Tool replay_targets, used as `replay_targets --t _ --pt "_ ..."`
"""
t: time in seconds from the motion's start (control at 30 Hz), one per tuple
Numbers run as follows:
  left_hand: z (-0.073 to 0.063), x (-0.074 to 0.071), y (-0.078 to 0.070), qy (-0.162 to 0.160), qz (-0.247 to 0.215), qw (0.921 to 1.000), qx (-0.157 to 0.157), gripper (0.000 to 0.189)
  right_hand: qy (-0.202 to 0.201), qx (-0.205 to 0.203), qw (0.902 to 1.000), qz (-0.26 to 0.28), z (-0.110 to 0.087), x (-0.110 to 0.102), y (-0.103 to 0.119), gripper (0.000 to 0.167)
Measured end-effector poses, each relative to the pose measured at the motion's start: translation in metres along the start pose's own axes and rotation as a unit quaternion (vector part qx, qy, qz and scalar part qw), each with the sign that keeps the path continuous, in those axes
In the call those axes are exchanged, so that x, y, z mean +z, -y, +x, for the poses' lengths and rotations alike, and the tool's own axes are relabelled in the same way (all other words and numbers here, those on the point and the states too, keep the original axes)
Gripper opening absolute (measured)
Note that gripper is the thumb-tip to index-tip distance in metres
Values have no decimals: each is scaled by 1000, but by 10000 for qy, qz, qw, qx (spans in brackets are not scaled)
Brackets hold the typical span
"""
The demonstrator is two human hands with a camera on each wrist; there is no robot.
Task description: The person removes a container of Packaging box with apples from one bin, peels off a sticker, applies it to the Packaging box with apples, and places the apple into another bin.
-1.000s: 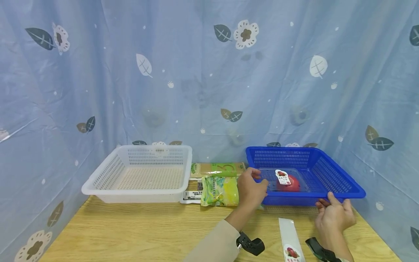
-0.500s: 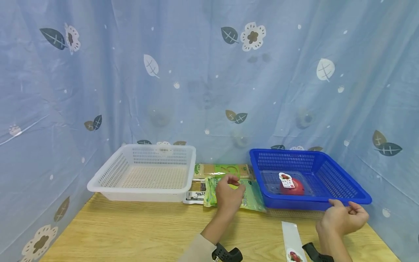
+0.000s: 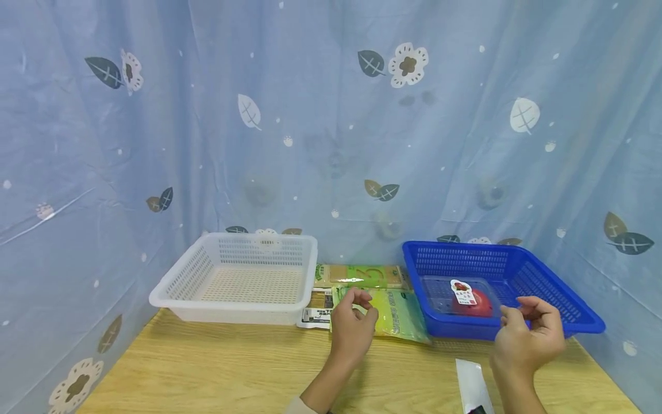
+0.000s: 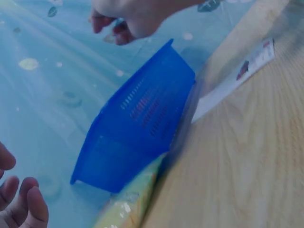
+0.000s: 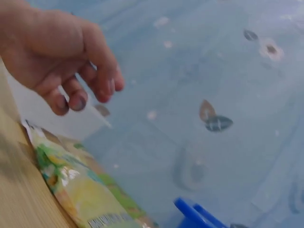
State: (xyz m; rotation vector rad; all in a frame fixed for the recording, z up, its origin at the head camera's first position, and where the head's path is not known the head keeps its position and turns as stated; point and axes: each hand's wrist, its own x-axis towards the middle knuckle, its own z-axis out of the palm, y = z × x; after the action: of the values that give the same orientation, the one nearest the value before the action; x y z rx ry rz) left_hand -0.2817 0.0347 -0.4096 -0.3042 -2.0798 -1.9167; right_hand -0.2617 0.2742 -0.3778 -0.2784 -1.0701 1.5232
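My left hand (image 3: pixel 353 328) hovers over the yellow-green packet (image 3: pixel 398 313), its fingers loosely curled and holding nothing. My right hand (image 3: pixel 527 342) is raised at the front rim of the blue basket (image 3: pixel 465 329), fingers bent around air. Inside that basket lies a clear plastic container (image 3: pixel 437 290) with a round red thing (image 3: pixel 478 303) and a white label (image 3: pixel 464 292). The right wrist view shows the yellow-green packet (image 5: pixel 80 185) below my left hand (image 5: pixel 66 52). In the left wrist view, my right hand (image 4: pixel 133 16) appears apart from the blue basket (image 4: pixel 137 118).
A white basket (image 3: pixel 227 313) stands at the left. Between the baskets lie a tan-green packet (image 3: pixel 357 276) and a white-black packet (image 3: pixel 316 313). A white strip (image 3: pixel 472 379) lies on the wooden table (image 3: pixel 233 368) near my right forearm. A blue patterned curtain (image 3: pixel 310 144) hangs behind.
My left hand has moved leftward from the blue basket's left end to over the yellow-green packet. The right hand has come off the basket's front rim and risen. The head view has shifted slightly.
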Motion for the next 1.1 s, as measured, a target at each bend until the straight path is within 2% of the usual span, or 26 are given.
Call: replay_targets --t 0.17,0.27,0.4,0.47,0.6,0.7,0.8,0.93,1.1 --pt "-8 -13 8 336 93 9994 54 21 837 -87 9960 297 -19 7 6 19" --pt "-15 -21 7 591 304 9973 306 22 1361 -272 9895 412 -27 8 9 17" --pt "-22 -32 3 773 515 9923 816 24 1830 -482 9819 -79 -36 7 18 14" --pt "-25 -39 3 786 627 9895 1036 26 2016 -625 9761 -510 -41 5 21 13" --pt "-27 -54 3 804 1160 9778 1550 31 2546 -984 9565 -1030 -50 -2 22 17" --pt "-28 -66 1 904 1716 9620 1925 32 3067 -1433 9317 -1318 -55 -8 21 24" --pt "-28 -77 -1 1005 2311 9430 2171 31 3606 -1955 9011 -1409 -57 -12 20 30" --pt "-27 -90 -2 1097 2950 9174 2436 31 4381 -2531 8544 -1185 -56 -9 20 38" --pt "-29 -102 1 1311 3390 8902 2747 35 5100 -3222 7906 -1050 -58 -3 18 43"
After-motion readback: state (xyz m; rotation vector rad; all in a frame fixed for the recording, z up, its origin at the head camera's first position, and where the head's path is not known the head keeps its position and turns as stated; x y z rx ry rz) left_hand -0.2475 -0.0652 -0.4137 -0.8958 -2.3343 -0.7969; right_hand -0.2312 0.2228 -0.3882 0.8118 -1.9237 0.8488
